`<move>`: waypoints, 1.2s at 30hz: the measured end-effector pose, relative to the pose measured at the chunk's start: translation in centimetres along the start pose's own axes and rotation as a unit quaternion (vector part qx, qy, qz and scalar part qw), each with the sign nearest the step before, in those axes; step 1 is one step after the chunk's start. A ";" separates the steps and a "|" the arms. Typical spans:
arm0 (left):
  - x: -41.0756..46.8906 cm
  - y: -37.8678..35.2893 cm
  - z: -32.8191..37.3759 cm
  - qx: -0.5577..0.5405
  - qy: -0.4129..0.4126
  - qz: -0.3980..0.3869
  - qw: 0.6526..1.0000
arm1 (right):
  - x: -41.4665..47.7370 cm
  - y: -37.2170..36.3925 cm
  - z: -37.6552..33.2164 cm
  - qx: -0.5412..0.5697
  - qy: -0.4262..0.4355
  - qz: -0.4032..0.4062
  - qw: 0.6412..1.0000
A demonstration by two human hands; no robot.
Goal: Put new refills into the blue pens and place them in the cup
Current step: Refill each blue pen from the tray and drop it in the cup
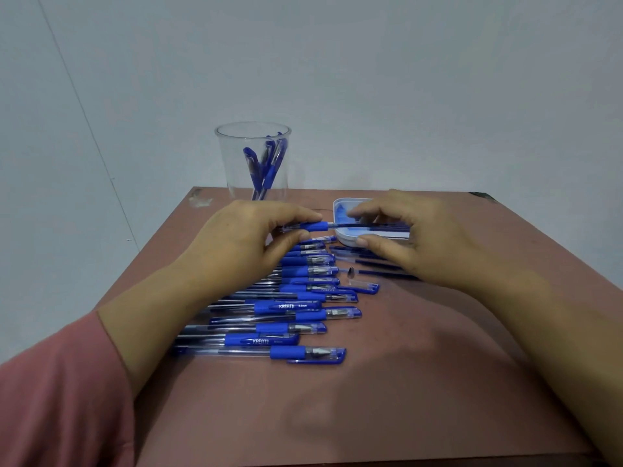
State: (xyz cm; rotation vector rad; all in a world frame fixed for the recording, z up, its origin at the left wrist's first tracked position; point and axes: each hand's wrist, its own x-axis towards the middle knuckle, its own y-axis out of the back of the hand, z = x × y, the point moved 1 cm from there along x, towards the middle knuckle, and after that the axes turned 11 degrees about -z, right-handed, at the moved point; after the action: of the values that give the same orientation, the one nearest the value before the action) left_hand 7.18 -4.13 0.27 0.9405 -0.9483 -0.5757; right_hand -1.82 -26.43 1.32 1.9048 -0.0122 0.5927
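Blue-gripped clear plastic pen barrel [312, 226] is pinched between the curled fingers [296, 215] and thumb of the left hand [242, 244]. Fingers of the right hand [421, 244] pinch a thin dark refill [350, 225] at the barrel's open end, above a white tray [338, 210]. Capped blue pens [296, 326] lie in a row on the reddish-brown surface [404, 382]. Behind the left hand, a clear round plastic cup [253, 139] holds several blue pens.

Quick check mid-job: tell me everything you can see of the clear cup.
The clear cup looks like transparent plastic, round, open-topped, narrowing slightly downward. It stands upright near the far edge of the table, left of centre. A few blue pens lean inside it. No hand touches it; the left hand hides its base from view.
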 end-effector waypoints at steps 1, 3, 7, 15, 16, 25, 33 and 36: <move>0.0 0.0 0.0 -0.002 0.003 0.000 1.000 | -0.1 0.3 0.2 -0.001 -0.004 0.010 1.000; 0.0 0.0 -0.1 -0.005 0.004 0.003 1.000 | -0.2 0.7 0.7 0.008 -0.015 0.031 0.999; 0.0 -0.1 0.0 -0.016 0.010 -0.004 1.000 | 0.0 0.0 0.5 -0.003 -0.018 0.030 0.999; 0.1 0.2 -0.6 -0.023 0.030 -0.023 0.999 | 0.2 -0.9 1.1 -0.008 -0.019 -0.015 1.000; 0.1 0.3 -0.6 -0.019 0.033 -0.021 0.999 | 0.1 -0.7 1.3 -0.016 -0.025 -0.028 0.999; 0.0 0.4 -0.5 -0.022 0.037 -0.033 0.999 | 0.4 -1.6 0.5 -0.044 -0.031 -0.177 0.983; 0.1 0.2 -0.5 -0.031 0.044 -0.045 0.998 | 0.3 -1.0 0.8 0.023 -0.039 -0.052 0.998; 0.1 0.2 -0.5 -0.041 0.043 -0.041 0.997 | 0.0 -0.5 0.6 0.055 -0.038 0.044 0.997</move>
State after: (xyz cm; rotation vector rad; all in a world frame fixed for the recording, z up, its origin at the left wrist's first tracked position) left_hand 7.68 -3.88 0.31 0.9265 -0.8064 -0.6335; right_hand -1.42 -26.75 0.72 2.0421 -0.1141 0.5897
